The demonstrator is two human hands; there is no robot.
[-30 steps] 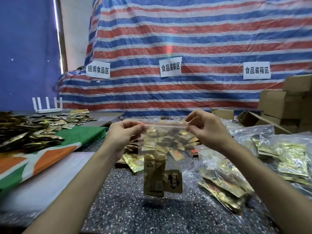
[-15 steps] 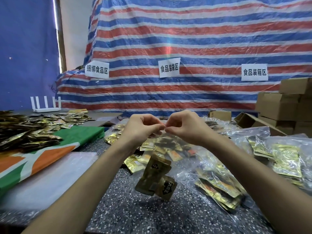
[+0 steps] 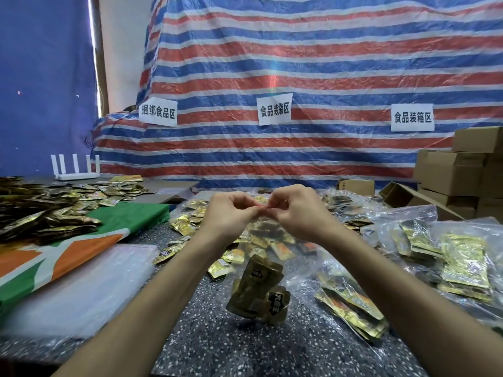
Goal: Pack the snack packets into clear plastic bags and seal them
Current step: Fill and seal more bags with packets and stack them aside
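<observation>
Left hand: your left hand [image 3: 231,213], just left of frame centre, has its fingers curled and pinches the top edge of the clear bag [image 3: 262,232].
Right hand: your right hand [image 3: 296,213], just right of centre, pinches the same edge, and the fingertips of both hands meet there.
Clear bag: it hangs from your hands above the speckled surface [image 3: 217,344], tilted, with its lower end towards the bottom centre of the frame.
Snack packets: a few dark gold snack packets [image 3: 255,289] sit bunched at the bottom of the bag.
Loose packets: more gold packets [image 3: 187,224] lie scattered on the surface behind your hands, and a large pile [image 3: 40,213] lies at the left edge.
Filled bags: filled bags [image 3: 351,303] lie at the lower right.
Empty bags: a flat stack of clear plastic [image 3: 89,284] lies at the lower left, beside a green and orange cloth [image 3: 130,216].
Background: cardboard boxes [image 3: 451,172] are stacked at the right edge.
</observation>
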